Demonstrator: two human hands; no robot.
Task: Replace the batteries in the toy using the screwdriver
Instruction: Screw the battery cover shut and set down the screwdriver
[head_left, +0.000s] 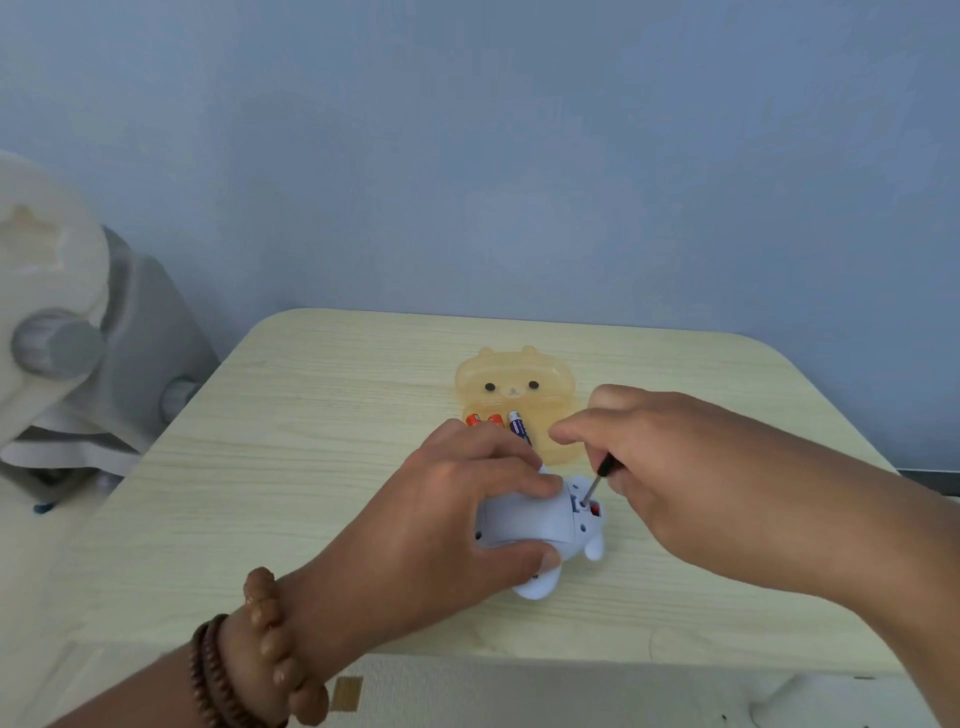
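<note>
A pale blue toy animal (540, 530) lies on its back on the light wooden table (311, 467). My left hand (467, 499) grips its body from above, thumb on the near side. My right hand (654, 462) holds a small black-handled screwdriver (597, 478), whose metal tip sits in the toy's underside beside a small red part. Behind the hands, an open translucent orange bear-shaped case (519, 384) holds two orange batteries (484, 419) and a blue one (518, 423).
The table stands against a blue wall (467, 156). A white and grey object (78, 338) stands off the table's left edge. Bead bracelets circle my left wrist. The table's near edge runs just below the toy.
</note>
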